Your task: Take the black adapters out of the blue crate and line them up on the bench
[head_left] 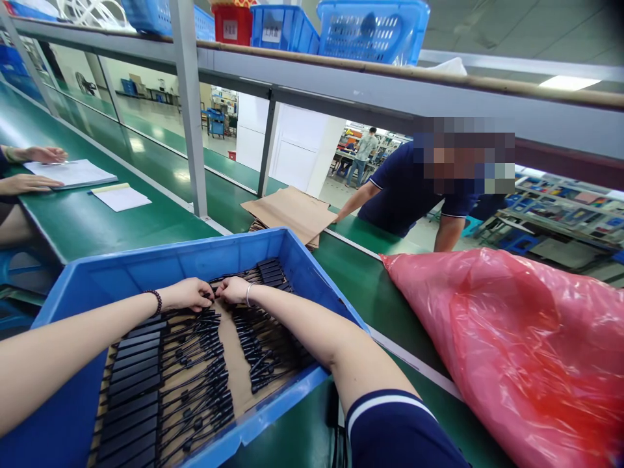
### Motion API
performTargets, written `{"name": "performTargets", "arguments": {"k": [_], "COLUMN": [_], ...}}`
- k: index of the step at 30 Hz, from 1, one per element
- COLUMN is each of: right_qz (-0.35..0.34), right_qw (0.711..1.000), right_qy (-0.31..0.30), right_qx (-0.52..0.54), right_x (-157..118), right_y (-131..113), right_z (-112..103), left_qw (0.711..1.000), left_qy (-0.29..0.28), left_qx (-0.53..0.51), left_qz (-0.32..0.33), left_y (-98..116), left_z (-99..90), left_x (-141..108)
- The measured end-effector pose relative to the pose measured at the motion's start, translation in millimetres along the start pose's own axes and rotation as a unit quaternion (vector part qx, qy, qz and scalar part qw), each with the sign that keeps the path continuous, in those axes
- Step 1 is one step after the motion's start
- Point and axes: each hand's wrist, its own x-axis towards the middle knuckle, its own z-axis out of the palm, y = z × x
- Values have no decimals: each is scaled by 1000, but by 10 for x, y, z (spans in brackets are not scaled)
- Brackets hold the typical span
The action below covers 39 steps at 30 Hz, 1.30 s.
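A blue plastic crate (322,279) stands before me, with rows of flat black rectangular units (131,377) and their thin black cables (214,364) laid on brown cardboard (236,377). Over the crate's far half, my left hand (192,294) pinches a black cable end between thumb and fingers. Close beside it, my right hand (234,290) is also closed, its fingertips on a black cable end. Whether both hold the same cable I cannot tell. More black units (273,270) lie in a second row at the right, partly hidden under my right forearm.
A pink plastic bag (507,331) bulges at the right. Cardboard sheets (292,211) lie stacked behind the crate, where a person in dark blue (400,185) leans in. At left, another person's hands (41,169) rest by papers (78,174). A shelf beam (341,75) crosses above.
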Motion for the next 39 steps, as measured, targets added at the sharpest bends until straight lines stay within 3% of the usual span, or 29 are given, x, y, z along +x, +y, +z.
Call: {"name": "performTargets", "arguments": {"k": [6, 20, 30, 39], "right_qz": [8, 33, 35, 14], "right_qw": [1000, 996, 984, 981], "right_qy": [-12, 19, -2, -14], "right_qx": [21, 75, 175, 195], "right_x": [6, -31, -180, -183], "right_y": [41, -2, -146, -125], "right_z": [101, 192, 235, 214], "left_qw": [999, 998, 999, 999], "left_qy": [-28, 17, 20, 39], "left_qx": [30, 51, 23, 33], "left_qz": [31, 26, 27, 16], "left_y": [-59, -73, -46, 15], "left_z": [6, 5, 28, 44], "left_x": [28, 64, 43, -7]}}
